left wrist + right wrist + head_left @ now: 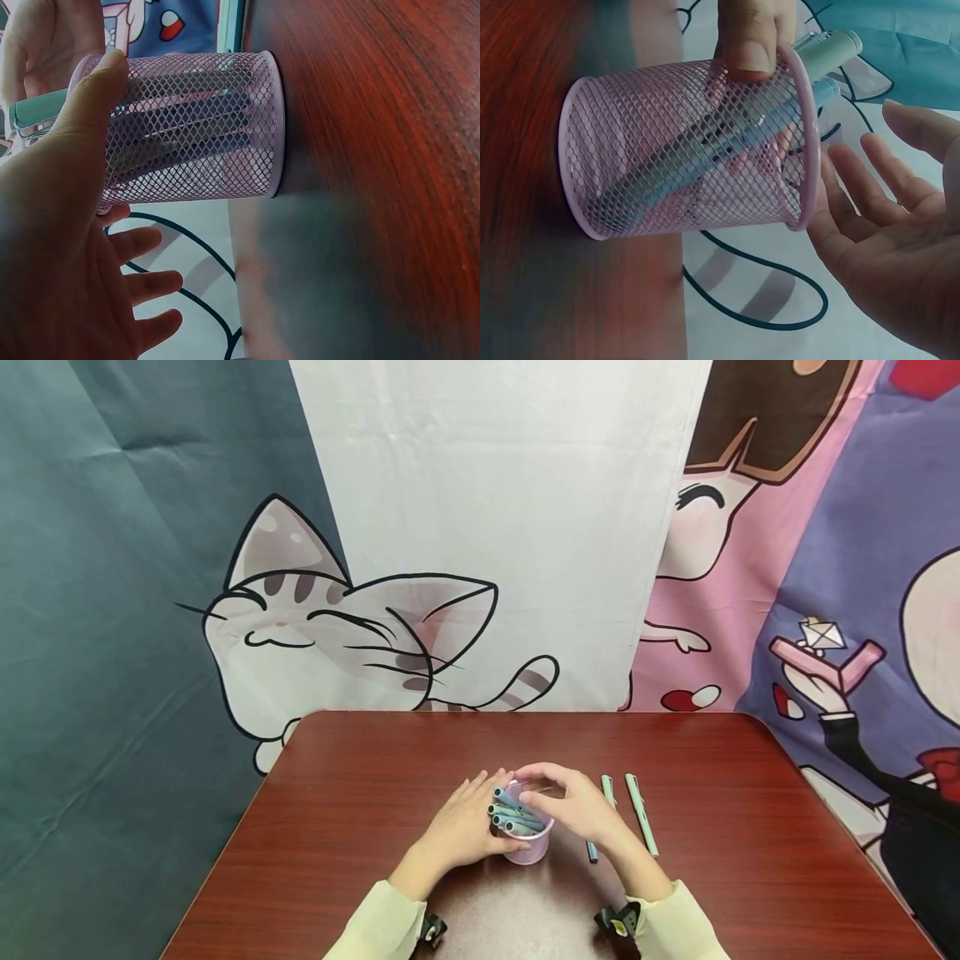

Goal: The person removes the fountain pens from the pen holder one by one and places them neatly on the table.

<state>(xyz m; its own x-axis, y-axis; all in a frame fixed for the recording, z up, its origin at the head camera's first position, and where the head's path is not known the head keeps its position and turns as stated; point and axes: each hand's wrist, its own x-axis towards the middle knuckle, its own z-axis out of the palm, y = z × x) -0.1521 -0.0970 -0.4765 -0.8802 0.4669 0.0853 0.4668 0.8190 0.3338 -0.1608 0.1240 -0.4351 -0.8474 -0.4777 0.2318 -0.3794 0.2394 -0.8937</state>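
Observation:
A pink mesh pen holder (528, 852) stands upright on the table, with several pens (517, 818) in green and blue leaning left inside it. My left hand (461, 822) holds the holder by its upper part. Its thumb (94, 97) lies across the mesh near the rim, while the outer fingers spread away from it in the left wrist view. At the right side of the rim is my right hand (577, 802), fingers loosely curved and nothing between them. In the right wrist view, this hand (892, 202) is beside the holder's mouth.
To the right of the holder, a light green pen (641, 817) lies on the brown table (375, 777). Another pen (607, 789) beside it is partly hidden by the right hand. A printed cloth (502, 527) with cartoon figures hangs behind the table's far edge.

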